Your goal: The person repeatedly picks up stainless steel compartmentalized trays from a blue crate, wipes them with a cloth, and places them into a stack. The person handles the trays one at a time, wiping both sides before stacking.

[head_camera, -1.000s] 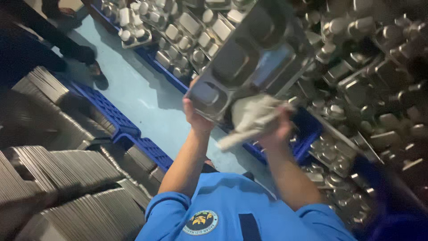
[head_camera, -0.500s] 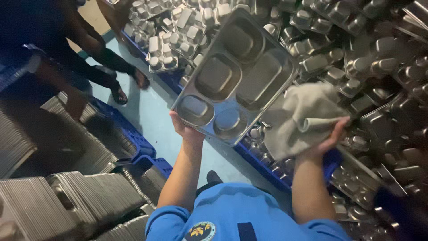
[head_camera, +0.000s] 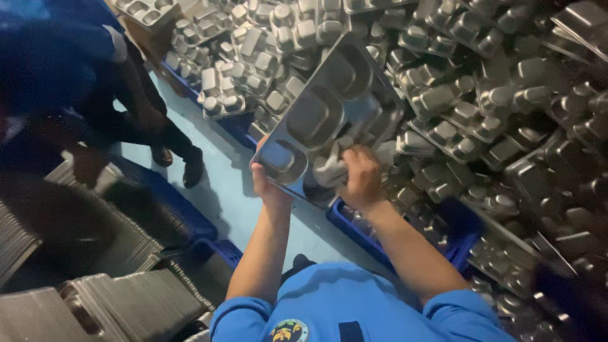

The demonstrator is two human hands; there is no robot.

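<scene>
I hold a steel compartment tray (head_camera: pixel 329 107) tilted up in front of me. My left hand (head_camera: pixel 267 185) grips its lower left edge. My right hand (head_camera: pixel 361 177) presses a crumpled grey cloth (head_camera: pixel 330 166) into the tray's lower compartments, fingers closed on the cloth. My arms come out of a blue short-sleeved shirt at the bottom of the view.
A large heap of steel compartment trays (head_camera: pixel 494 114) fills the right and top. Blue crates (head_camera: pixel 358 225) sit under it. Stacks of trays on edge (head_camera: pixel 133 301) stand at the lower left. Another person in dark clothes (head_camera: pixel 133 107) stands at the upper left on the light blue floor (head_camera: pixel 221 183).
My right hand brought the cloth from the right of the tray onto its face. The view shifted, and the other person at the upper left moved.
</scene>
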